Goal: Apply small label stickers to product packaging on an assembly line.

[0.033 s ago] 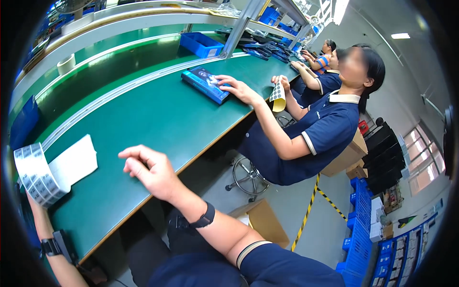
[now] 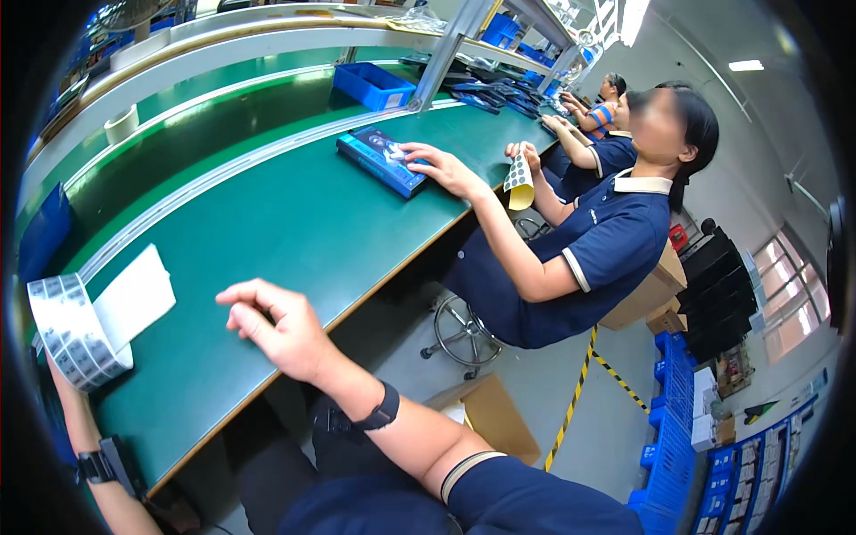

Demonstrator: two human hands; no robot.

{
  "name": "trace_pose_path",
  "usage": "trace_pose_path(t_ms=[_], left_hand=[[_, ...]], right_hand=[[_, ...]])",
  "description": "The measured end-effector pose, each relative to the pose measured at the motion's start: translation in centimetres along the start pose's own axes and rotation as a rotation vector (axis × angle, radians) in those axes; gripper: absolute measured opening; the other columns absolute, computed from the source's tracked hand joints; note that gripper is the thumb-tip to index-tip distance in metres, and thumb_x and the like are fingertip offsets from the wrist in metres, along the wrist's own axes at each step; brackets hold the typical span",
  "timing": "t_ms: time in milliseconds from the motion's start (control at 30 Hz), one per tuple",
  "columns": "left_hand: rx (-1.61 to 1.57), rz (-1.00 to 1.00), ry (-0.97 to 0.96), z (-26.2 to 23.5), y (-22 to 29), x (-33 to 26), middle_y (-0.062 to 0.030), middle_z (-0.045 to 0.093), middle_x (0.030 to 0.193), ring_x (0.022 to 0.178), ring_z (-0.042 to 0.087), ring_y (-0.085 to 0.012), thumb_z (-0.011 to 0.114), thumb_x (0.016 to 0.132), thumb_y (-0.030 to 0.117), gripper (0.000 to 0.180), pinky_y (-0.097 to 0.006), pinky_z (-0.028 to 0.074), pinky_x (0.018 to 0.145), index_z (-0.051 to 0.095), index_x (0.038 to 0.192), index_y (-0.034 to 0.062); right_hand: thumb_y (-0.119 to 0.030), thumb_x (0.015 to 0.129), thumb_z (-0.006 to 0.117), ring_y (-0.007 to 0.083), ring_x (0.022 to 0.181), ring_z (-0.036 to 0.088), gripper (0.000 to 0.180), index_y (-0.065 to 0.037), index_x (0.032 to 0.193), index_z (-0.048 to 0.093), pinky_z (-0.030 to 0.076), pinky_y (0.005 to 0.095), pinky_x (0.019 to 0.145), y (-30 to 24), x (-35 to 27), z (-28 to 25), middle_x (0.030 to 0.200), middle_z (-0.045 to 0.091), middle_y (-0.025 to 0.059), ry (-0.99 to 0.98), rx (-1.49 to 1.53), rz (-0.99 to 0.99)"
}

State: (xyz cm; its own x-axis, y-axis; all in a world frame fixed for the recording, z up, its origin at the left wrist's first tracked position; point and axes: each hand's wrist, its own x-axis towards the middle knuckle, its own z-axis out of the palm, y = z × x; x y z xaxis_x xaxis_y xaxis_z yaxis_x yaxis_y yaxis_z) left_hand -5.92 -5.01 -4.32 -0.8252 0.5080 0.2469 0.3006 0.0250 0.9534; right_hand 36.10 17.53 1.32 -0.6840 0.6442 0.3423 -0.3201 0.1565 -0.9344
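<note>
Clock directions taken from our right hand point(image 2: 276, 328). That hand hangs over the green bench point(image 2: 294, 236) near its edge, fingers half curled, thumb and forefinger apart, nothing between them; we read the loose pose as keeping it unencumbered. At 9 o'clock a wide strip of pale labels point(image 2: 76, 330) stands curved in a loop. Our left forearm point(image 2: 78, 419) runs up behind it; the left hand is hidden, so we cannot tell how far open it is or whether it has hold of the strip. The upright loop suggests support from behind. A white sheet point(image 2: 138, 299) meets the strip on its 2 o'clock side; whether joined, we cannot tell. At 1 o'clock a co-worker's hand point(image 2: 437, 168) rests on a blue box point(image 2: 379, 160), probably steadying it; their other hand point(image 2: 528, 156) holds a yellow-backed sticker sheet point(image 2: 519, 185), grey dots showing, presumably for easy picking. At 11 o'clock a tape roll point(image 2: 122, 125), apparently parked aside.
</note>
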Motion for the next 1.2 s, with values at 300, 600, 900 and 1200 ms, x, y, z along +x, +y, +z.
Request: trace_pose_path(t_ms=[300, 600, 900, 1200], left_hand=[[0.785, 0.24, -0.618, 5.0, 12.6, -5.0, -0.0198, 0.048, 0.14, 0.127, 0.046, -0.0374, 0.055, 0.099, 0.042, 0.056, -0.041, 0.033, 0.111, 0.052, 0.138, 0.0014], [0.723, 0.17, -0.735, 8.8, 12.8, 0.9, -0.021, 0.049, 0.147, 0.14, 0.042, -0.0369, 0.062, 0.093, 0.03, 0.062, -0.041, 0.031, 0.115, 0.045, 0.146, 0.0001], [0.045, -0.242, -0.095, 8.4, 8.6, 3.1, -0.0057, 0.057, 0.119, 0.098, 0.056, -0.0128, 0.058, 0.091, 0.064, 0.072, -0.029, 0.047, 0.078, 0.048, 0.143, 0.0136], [-0.14, -0.381, -0.158, 9.9, 11.4, 1.3, 0.0001, 0.058, 0.095, 0.074, 0.048, -0.0042, 0.061, 0.083, 0.074, 0.083, -0.019, 0.038, 0.057, 0.057, 0.135, 0.0096]], right_hand=[[-0.005, 0.098, 0.057, 0.0136, 0.08, 0.065, 0.016, 0.0, 0.11, 0.066, 0.052, 0.0282, 0.071, -0.2, -0.2, 0.0, 0.094, 0.068, 0.0073, -0.079, -0.019, -0.117], [-0.006, 0.096, 0.059, 0.0177, 0.081, 0.065, 0.017, 0.001, 0.111, 0.067, 0.051, 0.0311, 0.073, -1.0, -0.2, -0.2, 0.096, 0.068, 0.0097, -0.141, -0.107, -0.058], [-0.003, 0.097, 0.058, 0.0134, 0.077, 0.066, 0.018, -0.001, 0.112, 0.066, 0.053, 0.0279, 0.07, -0.8, -0.1, 0.0, 0.089, 0.067, 0.0071, -0.136, -0.084, -0.011], [-0.004, 0.093, 0.064, 0.0146, 0.083, 0.064, 0.027, -0.002, 0.119, 0.066, 0.052, 0.029, 0.078, -1.3, -0.4, -0.3, 0.093, 0.066, 0.0063, -0.272, -0.314, 0.008]])
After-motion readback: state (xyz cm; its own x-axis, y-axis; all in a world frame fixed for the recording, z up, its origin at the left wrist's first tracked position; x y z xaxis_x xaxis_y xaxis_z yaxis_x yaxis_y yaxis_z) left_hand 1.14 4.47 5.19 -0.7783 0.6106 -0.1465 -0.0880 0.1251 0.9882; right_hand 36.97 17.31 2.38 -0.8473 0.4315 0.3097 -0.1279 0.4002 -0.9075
